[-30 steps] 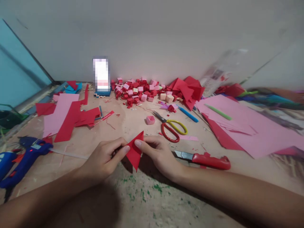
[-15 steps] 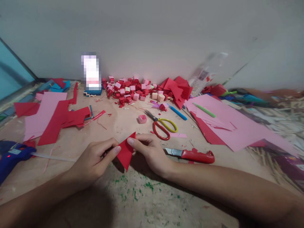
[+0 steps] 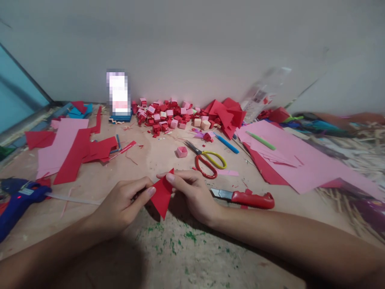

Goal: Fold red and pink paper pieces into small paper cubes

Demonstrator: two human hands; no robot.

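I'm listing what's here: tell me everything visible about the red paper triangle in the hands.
The roughly triangular piece of plain red paper looks flat and straight-edged, one corner up, another down, over the beige tabletop. The bare left hand pinches its left side, thumb in front; the bare right hand grips its upper right, thumb near the top corner. Its back is hidden; folds are unclear.

1. Your left hand (image 3: pixel 123 204) is bare, with slim fingers (image 3: pixel 138 186) and a short, rounded thumbnail (image 3: pixel 152 191).
2. Your right hand (image 3: pixel 195 195) is bare too, its thumbnail (image 3: pixel 170 177) also short.
3. Your left forearm (image 3: pixel 64 245) and right forearm (image 3: pixel 279 229) are bare, slender, widening away from the hands.
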